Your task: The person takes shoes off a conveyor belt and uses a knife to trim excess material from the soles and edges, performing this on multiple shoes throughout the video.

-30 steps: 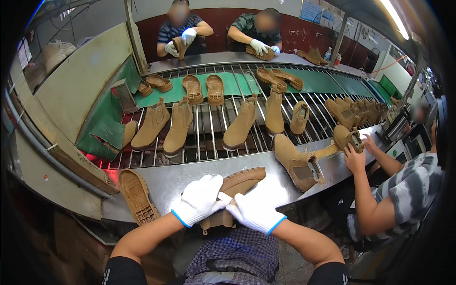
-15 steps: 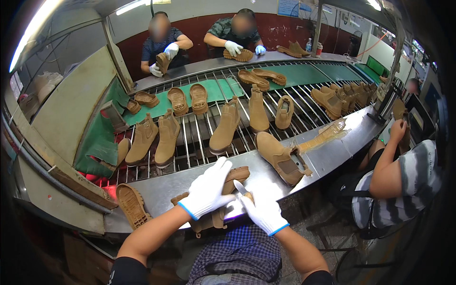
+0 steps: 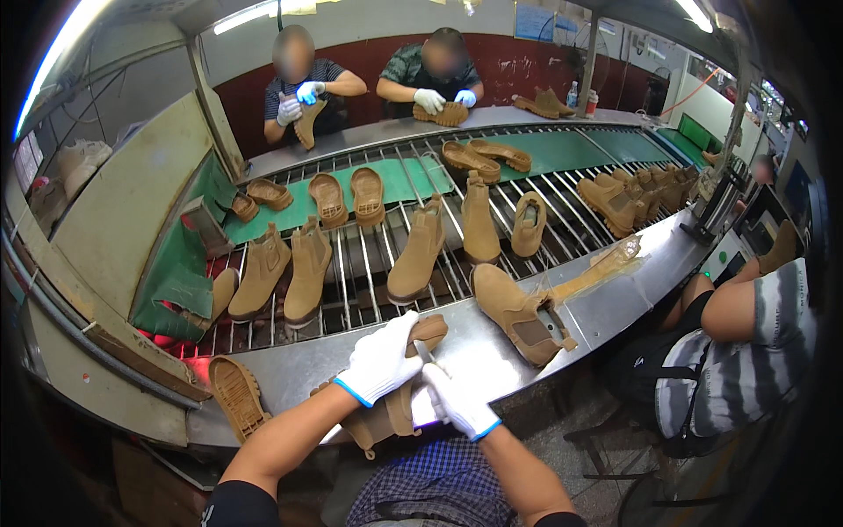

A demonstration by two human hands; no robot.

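My left hand (image 3: 379, 362), in a white glove with a blue cuff, is closed around a tan boot (image 3: 379, 425) at the near edge of the metal ledge. The boot's toe end (image 3: 428, 332) sticks out past my fingers, and its shaft hangs toward my lap. In my gloved right hand (image 3: 457, 406) is a short knife with a flat metal blade (image 3: 422, 350). The blade rests at the boot's sole edge, close beside my left fingers; its handle is hidden in my grip. A loose tan sole (image 3: 237, 397) leans on the ledge left of my left forearm.
A tan boot (image 3: 518, 312) lies on the ledge (image 3: 474, 351) at right. Beyond, a roller conveyor (image 3: 360, 272) carries several upright boots (image 3: 307, 268) and loose soles (image 3: 368, 195). Two gloved co-workers (image 3: 307, 105) handle footwear across it; another person (image 3: 746, 342) sits at right.
My right hand has moved left and closer, bringing the blade against the boot. The boot and left hand have shifted slightly. Across the conveyor, the left co-worker has turned the footwear in their hands.
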